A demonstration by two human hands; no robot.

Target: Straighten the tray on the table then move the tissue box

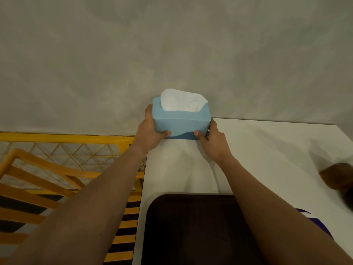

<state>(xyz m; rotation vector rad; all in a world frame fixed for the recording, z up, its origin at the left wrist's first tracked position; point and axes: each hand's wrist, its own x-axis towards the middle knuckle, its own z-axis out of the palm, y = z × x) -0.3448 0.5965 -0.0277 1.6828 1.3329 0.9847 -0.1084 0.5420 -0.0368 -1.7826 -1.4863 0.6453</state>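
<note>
Both hands clasp the blue tissue box (181, 121) at the white desk's (267, 146) far left corner: left hand (150, 129) wraps its left end, right hand (212, 140) its right, thumbs in front. Nearer lies the dark tray (194, 230).

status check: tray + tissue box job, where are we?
Looks done: the dark tray sits roughly square to the white table edge. In hand: the left hand and right hand grip the ends of the blue tissue box at the table's far corner; whether it is lifted or resting is unclear. Left: letting go of the box at its spot.
</note>
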